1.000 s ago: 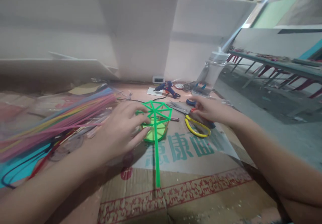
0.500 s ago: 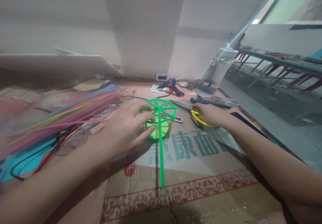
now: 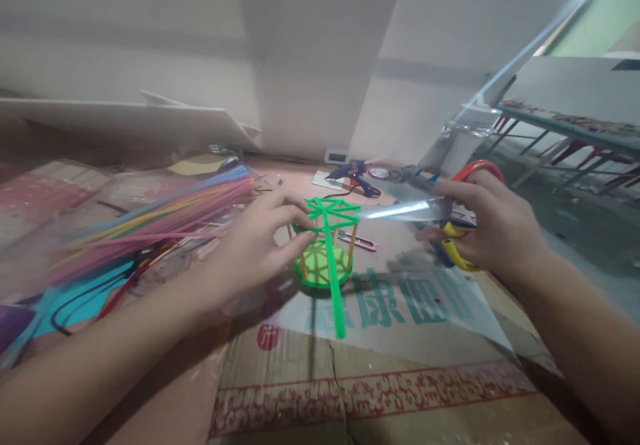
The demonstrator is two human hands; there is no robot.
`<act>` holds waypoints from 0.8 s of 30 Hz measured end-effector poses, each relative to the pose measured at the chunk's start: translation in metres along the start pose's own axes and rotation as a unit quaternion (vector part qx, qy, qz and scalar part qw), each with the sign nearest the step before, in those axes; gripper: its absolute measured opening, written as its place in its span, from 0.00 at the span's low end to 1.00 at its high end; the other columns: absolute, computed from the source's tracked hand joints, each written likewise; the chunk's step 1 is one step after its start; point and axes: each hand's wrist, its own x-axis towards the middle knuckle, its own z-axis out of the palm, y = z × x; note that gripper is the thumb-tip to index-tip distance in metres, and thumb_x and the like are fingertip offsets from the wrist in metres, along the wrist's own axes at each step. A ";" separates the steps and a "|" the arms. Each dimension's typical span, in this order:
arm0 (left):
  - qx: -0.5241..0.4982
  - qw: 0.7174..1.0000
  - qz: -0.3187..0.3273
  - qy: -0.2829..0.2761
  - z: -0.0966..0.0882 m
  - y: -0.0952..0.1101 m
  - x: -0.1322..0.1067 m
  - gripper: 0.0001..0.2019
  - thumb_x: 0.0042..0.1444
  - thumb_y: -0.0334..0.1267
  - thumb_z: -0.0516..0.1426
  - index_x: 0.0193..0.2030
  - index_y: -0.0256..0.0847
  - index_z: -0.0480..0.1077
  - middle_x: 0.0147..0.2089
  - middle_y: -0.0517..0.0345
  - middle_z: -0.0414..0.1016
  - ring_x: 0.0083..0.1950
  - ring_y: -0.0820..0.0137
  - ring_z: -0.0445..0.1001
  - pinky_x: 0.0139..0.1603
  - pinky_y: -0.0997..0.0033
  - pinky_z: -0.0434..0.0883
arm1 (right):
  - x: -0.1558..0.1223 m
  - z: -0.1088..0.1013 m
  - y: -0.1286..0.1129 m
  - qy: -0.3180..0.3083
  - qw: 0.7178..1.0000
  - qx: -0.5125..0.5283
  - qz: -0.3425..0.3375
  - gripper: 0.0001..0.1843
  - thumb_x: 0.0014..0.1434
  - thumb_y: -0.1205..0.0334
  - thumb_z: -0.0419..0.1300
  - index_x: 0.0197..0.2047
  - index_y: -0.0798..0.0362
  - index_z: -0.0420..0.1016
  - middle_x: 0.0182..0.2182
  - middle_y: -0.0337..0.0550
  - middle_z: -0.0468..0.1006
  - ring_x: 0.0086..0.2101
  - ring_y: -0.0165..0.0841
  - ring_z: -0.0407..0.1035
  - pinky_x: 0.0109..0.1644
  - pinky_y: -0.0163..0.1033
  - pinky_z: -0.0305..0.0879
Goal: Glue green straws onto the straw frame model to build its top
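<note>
A small craft frame (image 3: 353, 215) has green spoked strips on top, orange-brown uprights and a round green base (image 3: 314, 273). One long green strip (image 3: 336, 291) runs from its top out past the near side. My left hand (image 3: 263, 245) has its fingers and thumb closed on the left edge of the frame's top. In my right hand (image 3: 493, 221) is a pair of scissors (image 3: 407, 210) with red and yellow handles. The blurred blades point left, close to the frame's right edge. A pink utility knife (image 3: 361, 241) lies behind the frame.
Coloured pipe cleaners (image 3: 165, 211) are heaped on the left. At the back lie a glue gun (image 3: 356, 177) and a small digital display (image 3: 337, 157). A clear plastic bottle (image 3: 463, 141) stands back right. Printed cardboard (image 3: 280, 371) covers the tabletop below the frame.
My right hand has lifted the scissors off the table and turned the blades towards the frame. The left hand keeps its hold. The view has shifted slightly.
</note>
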 end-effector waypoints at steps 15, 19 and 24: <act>-0.005 0.999 -0.037 0.025 -0.007 0.010 0.001 0.02 0.64 0.33 0.59 0.39 0.41 0.73 0.45 0.57 0.73 0.50 0.67 0.73 0.52 0.66 0.68 | 0.002 0.031 -0.030 0.019 0.997 -0.036 -0.064 0.22 0.64 0.45 0.62 0.50 0.55 0.70 0.35 0.50 0.74 0.33 0.39 0.68 0.31 0.40 0.62; 0.007 0.999 -0.026 0.019 -0.008 0.013 -0.001 0.03 0.61 0.30 0.58 0.41 0.40 0.73 0.46 0.56 0.74 0.49 0.66 0.73 0.50 0.66 0.69 | 0.005 0.031 -0.039 0.024 0.998 -0.013 -0.053 0.19 0.65 0.48 0.60 0.49 0.54 0.70 0.35 0.49 0.73 0.33 0.39 0.68 0.30 0.40 0.61; 0.010 1.000 -0.022 0.006 -0.007 0.012 -0.002 0.03 0.60 0.32 0.59 0.41 0.41 0.73 0.45 0.56 0.74 0.48 0.65 0.74 0.48 0.66 0.70 | 0.003 0.032 -0.044 0.001 1.000 0.004 -0.027 0.18 0.64 0.50 0.60 0.51 0.51 0.70 0.36 0.48 0.74 0.33 0.39 0.68 0.31 0.40 0.61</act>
